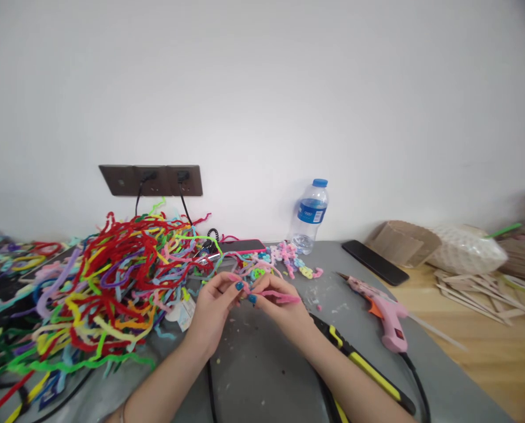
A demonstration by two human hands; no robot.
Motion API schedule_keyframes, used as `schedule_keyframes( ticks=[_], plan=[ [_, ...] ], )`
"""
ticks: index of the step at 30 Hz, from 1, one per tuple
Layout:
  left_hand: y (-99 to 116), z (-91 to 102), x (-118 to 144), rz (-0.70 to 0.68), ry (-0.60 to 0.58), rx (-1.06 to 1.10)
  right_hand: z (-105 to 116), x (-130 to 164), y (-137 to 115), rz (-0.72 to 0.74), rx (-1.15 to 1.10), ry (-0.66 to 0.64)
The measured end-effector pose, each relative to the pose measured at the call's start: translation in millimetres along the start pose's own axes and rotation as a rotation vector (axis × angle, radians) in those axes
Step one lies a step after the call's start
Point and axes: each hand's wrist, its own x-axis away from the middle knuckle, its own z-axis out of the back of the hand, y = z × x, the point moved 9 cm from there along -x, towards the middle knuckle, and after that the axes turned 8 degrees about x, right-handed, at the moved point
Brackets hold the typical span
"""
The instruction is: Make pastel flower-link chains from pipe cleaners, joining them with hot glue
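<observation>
Both hands meet above the grey table, pinching a pink pipe cleaner (285, 296) between thumbs and fingertips. My left hand (218, 302) grips it from the left, its fingers closed. From the other side my right hand (277, 305) is closed on it too, and the fuzzy pink ends stick out over the fingers. The exact shape between the fingertips is partly hidden. Just behind the hands lie pastel twisted pipe cleaner pieces (288, 254) in pink, blue and yellow. A large tangled heap of coloured pipe cleaners (112, 282) spreads to the left.
A water bottle (311, 217) stands by the wall, with a phone (374, 262) to its right. A pink glue gun (392, 320) and a black-and-yellow tool (368, 367) lie at the right. Wooden sticks (478, 296) rest on the wood surface. Cords run from the wall sockets (151, 180).
</observation>
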Motion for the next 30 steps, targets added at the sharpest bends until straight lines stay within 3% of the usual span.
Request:
schedule_keyframes(
  ticks=[8, 16, 21, 27, 30],
  plan=[
    [4, -1.9, -3, 0.004, 0.003, -0.084, 4, 2, -10, 0.077, 0.105, 0.028],
    [2, -2.3, -4, 0.022, -0.074, -0.179, 7, -2, -15, 0.056, 0.070, -0.057],
    [-1, -9.8, -2, 0.084, -0.151, -0.150, 8, -2, -21, 0.102, 0.026, -0.142],
    [-16, -29.8, 12, 0.284, -0.358, -0.119, 2, 2, -30, 0.086, -0.045, -0.406],
    [-17, -36.2, 19, 0.327, -0.419, -0.110, 1, 4, -30, 0.072, -0.105, -0.455]
  ],
)
